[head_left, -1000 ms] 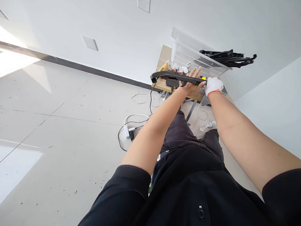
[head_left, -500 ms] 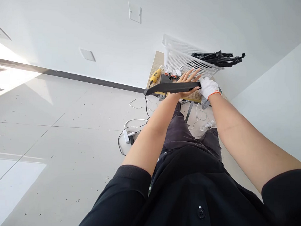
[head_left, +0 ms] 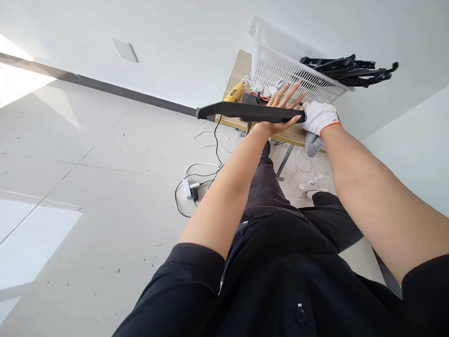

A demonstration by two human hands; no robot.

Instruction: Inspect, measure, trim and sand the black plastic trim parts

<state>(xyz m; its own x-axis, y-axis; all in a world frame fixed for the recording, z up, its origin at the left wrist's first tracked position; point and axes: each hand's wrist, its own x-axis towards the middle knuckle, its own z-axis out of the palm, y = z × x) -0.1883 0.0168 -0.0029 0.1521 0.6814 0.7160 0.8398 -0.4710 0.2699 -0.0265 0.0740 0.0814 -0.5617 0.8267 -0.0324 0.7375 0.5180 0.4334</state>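
A long, thin black plastic part point(head_left: 244, 111) stretches level in front of me, its left end bent slightly downward. Across it lies my bare left hand point(head_left: 275, 123), fingers stretched out and spread past the far edge and thumb along the near edge. That palm touches the part without wrapping round it. My right hand point(head_left: 318, 116), in a white knitted glove with an orange cuff, is closed on the part's right end. Under the gloved hand a grey knitted cloth piece point(head_left: 313, 144) hangs over the table edge.
A white plastic basket point(head_left: 276, 62) with several black plastic parts point(head_left: 347, 69) stands on the wooden table point(head_left: 240, 66). A yellow corded tool point(head_left: 234, 92) and white gloves lie beside it. Cables and a power strip point(head_left: 187, 189) are on the floor, with a clear bottle point(head_left: 310, 182).
The view has shifted, with the basket and table appearing nearer and higher. The black part has turned slightly, its left end rising. Both hands keep their places on it.
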